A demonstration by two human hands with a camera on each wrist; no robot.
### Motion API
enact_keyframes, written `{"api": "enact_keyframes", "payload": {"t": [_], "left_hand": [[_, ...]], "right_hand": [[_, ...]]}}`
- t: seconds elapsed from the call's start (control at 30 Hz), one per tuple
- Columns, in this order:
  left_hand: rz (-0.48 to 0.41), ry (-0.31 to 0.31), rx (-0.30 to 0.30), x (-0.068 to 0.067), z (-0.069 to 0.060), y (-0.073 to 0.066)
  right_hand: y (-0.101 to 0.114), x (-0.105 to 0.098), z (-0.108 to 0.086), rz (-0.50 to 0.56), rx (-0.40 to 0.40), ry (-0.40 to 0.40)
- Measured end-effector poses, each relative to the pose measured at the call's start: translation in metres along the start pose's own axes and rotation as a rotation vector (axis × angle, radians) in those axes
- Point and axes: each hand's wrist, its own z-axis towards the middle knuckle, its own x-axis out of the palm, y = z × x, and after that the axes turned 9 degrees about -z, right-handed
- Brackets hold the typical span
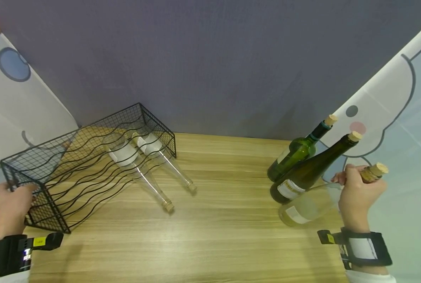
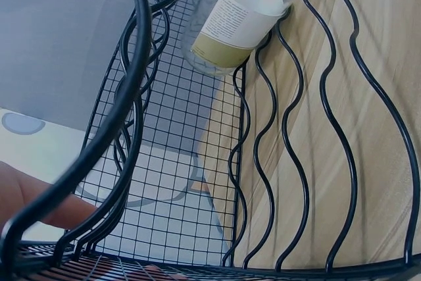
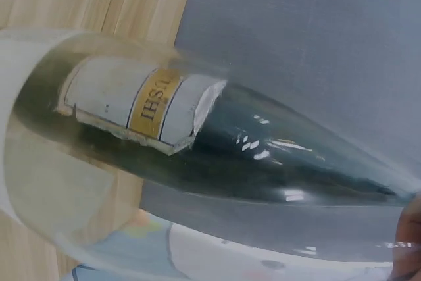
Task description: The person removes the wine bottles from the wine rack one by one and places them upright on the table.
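Observation:
On the left, my left hand (image 1: 10, 208) grips the near end of a black wire wine rack (image 1: 56, 211). Its fingers reach through the mesh in the left wrist view. Two clear corked bottles, one farther left (image 1: 124, 153) and one farther right (image 1: 152, 144), lie in the rack with necks pointing out over the table. My right hand (image 1: 359, 192) holds a clear corked bottle (image 1: 307, 206) by its neck; whether the base touches the table I cannot tell. Beside it stand a dark brown bottle (image 1: 307, 171) and a green bottle (image 1: 300, 151), both corked.
The wooden table (image 1: 210, 220) lies between the rack and the standing bottles. A grey wall panel (image 1: 214, 67) rises behind it. Patterned sheets hang at the left (image 1: 5, 102) and right (image 1: 405, 118) sides.

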Motion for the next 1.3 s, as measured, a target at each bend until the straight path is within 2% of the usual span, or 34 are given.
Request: {"api": "enact_keyframes", "payload": {"t": [0.23, 0.37, 0.67, 0.9, 1.0, 1.2, 1.3], "left_hand": [[-0.015, 0.004, -0.008, 0.000, 0.001, 0.000], [-0.015, 0.003, -0.018, 0.000, -0.001, -0.001], [-0.006, 0.008, -0.024, -0.001, -0.001, 0.000], [-0.001, 0.037, -0.025, -0.003, -0.003, -0.002], [0.002, 0.037, -0.024, -0.004, -0.003, -0.002], [-0.006, 0.025, -0.020, -0.003, -0.001, -0.001], [-0.010, 0.028, -0.017, -0.003, -0.001, -0.001]], "right_hand": [[-0.004, -0.003, -0.002, -0.024, -0.020, -0.027], [-0.003, -0.003, -0.004, -0.002, 0.010, -0.033], [0.007, 0.000, -0.005, -0.047, 0.086, -0.030], [0.007, -0.003, -0.006, 0.044, 0.041, 0.004], [0.011, 0.000, -0.004, 0.046, 0.012, -0.034], [0.033, 0.008, 0.008, -0.077, -0.060, -0.174], [0.048, 0.014, 0.011, -0.305, -0.115, -0.181]]}}
